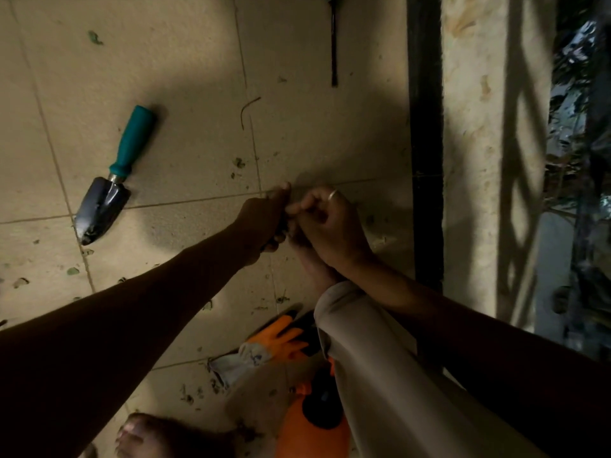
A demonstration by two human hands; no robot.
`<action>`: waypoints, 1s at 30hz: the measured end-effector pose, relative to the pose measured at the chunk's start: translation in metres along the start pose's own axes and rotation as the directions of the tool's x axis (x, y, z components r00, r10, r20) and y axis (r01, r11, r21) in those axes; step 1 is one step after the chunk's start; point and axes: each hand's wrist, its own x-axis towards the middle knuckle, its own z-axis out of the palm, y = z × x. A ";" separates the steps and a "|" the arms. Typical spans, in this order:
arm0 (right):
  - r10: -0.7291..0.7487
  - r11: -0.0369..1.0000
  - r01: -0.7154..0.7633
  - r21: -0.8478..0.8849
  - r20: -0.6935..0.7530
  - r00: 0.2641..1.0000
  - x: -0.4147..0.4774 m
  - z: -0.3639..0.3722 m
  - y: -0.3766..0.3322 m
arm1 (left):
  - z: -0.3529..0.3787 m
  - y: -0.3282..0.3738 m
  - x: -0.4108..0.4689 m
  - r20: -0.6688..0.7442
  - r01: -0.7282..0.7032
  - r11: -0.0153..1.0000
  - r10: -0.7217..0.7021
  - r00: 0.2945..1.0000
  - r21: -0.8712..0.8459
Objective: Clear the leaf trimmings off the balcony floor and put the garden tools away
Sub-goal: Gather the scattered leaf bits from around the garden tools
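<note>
The left hand [264, 219] and the right hand [330, 226] meet low over the beige tiled balcony floor [185, 77]. They are near its right edge, where a dark strip [426, 127] runs beside a pale stone ledge [472, 127]. The fingers of both hands are curled and the two sets touch each other. Shadow hides the gap between them, so I cannot tell whether either hand grips anything. A silver ring [333, 194] sits on one right finger.

Small green leaf trimmings [73, 271] lie scattered over the floor, mostly toward its left and near sides. A thin curved brown twig [248, 109] lies just beyond the hands. The hand trowel with a teal handle and dark metal blade [112, 183] lies flat, well to the left of the hands, with its blade toward the person. A long thin dark tool [334, 51] lies toward the far side of the floor.

An orange and grey work glove [264, 345] lies by the beige trouser leg [370, 375]. Beside it is an orange and black object [314, 421] that I cannot identify.
</note>
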 end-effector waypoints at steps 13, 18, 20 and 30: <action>0.106 0.668 0.004 -0.744 0.100 0.989 -0.008 -0.056 -0.040 | 0.015 -0.003 0.006 -0.031 0.089 0.995 -0.090 0.995 -0.038; 0.099 0.721 -0.029 -0.692 0.061 0.993 0.002 -0.056 0.057 | 0.022 -0.002 0.004 -0.034 0.089 0.996 -0.090 0.995 -0.019; 0.200 0.896 -0.223 -0.383 -0.100 0.975 0.006 -0.044 0.060 | 0.023 -0.002 0.005 -0.049 0.084 0.996 -0.086 0.995 -0.043; 0.061 0.986 -0.040 -0.159 0.131 0.989 0.008 0.002 0.010 | 0.013 -0.008 0.003 0.022 0.069 0.997 -0.070 0.997 0.038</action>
